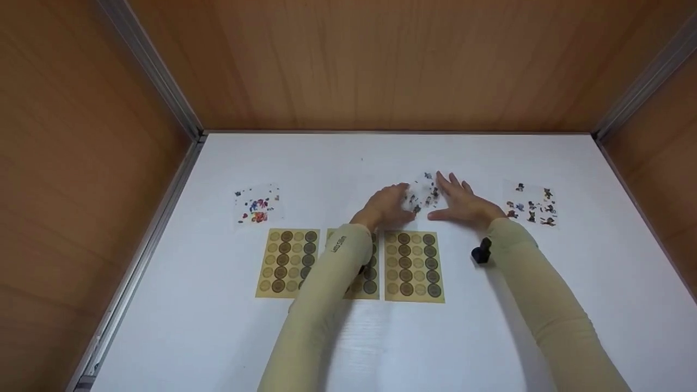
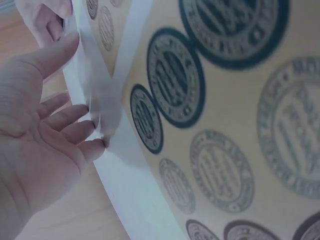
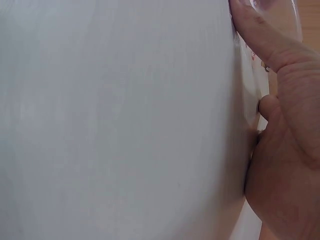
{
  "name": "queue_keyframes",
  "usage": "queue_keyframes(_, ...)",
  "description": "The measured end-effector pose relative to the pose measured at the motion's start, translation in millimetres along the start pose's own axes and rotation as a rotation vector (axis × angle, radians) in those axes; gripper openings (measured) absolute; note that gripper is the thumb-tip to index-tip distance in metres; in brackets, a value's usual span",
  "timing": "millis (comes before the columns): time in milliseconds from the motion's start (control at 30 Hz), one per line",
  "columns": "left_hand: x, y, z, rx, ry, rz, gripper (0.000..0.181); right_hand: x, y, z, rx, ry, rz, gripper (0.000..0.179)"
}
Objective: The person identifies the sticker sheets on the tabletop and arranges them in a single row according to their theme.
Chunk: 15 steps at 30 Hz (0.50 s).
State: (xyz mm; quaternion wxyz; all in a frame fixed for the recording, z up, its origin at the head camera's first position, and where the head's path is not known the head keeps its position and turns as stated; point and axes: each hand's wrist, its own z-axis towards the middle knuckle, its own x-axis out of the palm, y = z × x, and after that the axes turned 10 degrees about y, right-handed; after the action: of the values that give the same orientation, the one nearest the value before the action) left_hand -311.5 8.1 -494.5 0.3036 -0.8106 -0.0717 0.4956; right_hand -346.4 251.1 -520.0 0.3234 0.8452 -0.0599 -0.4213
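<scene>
A clear sheet with small printed figures (image 1: 427, 191) lies on the white table between my two hands. My left hand (image 1: 387, 207) is at its left side; in the left wrist view the fingers of this left hand (image 2: 45, 125) bend loosely, fingertips down at the white surface. On the sheet's other side is my right hand (image 1: 463, 206), fingers spread and thumb apart, tips right at the edge. In the right wrist view, the thumb of the right hand (image 3: 287, 115) reaches along the table, with a shiny clear edge by its tip.
Three tan sheets of round stickers, left (image 1: 288, 261), middle (image 1: 367, 291) and right (image 1: 414, 267), lie in a row nearer me. My left forearm crosses over the middle one. More clear figure sheets lie far left (image 1: 258, 204) and far right (image 1: 531, 206). Wooden panels (image 1: 381, 65) enclose the table.
</scene>
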Motion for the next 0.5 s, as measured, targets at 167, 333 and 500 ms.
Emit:
queue_keyframes(167, -2.0, -5.2, 3.2, 0.069, -0.047, -0.123, 0.086, -0.5, 0.2, 0.6, 0.001, 0.0, -0.041, 0.12)
queue_keyframes(333, -5.0, -7.3, 3.9, 0.115, -0.098, -0.263, 0.087, -0.4, 0.7, 1.0, 0.018, 0.0, -0.039, 0.12)
queue_keyframes(500, -7.2, -7.9, 1.5, 0.14, -0.152, -0.383, 0.085, 0.2, -0.2, 2.7, 0.03, -0.006, -0.031, 0.12)
